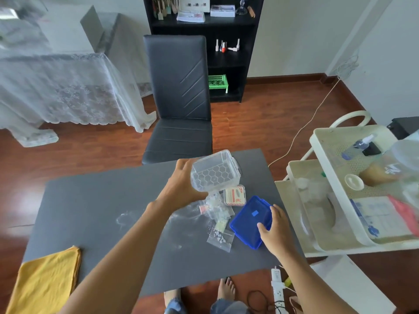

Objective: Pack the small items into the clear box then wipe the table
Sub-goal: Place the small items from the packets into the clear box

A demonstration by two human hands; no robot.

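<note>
My left hand [181, 182] grips the clear box [215, 172] and holds it tilted above the grey table [102, 205], with its honeycomb bottom facing me. My right hand [275, 227] holds the near corner of the blue lid [251, 219], which lies flat on the table's right side. Between them lie several small clear bags of tiny items [218, 219] and a small printed case [235, 196]. A folded yellow cloth [47, 279] lies on the table's near left corner. White smears [124, 219] mark the tabletop.
A black chair [179, 98] stands beyond the table's far edge. A cream trolley [353, 193] loaded with supplies stands close to the right of the table. A power strip [278, 288] and cables lie on the floor by my bare feet.
</note>
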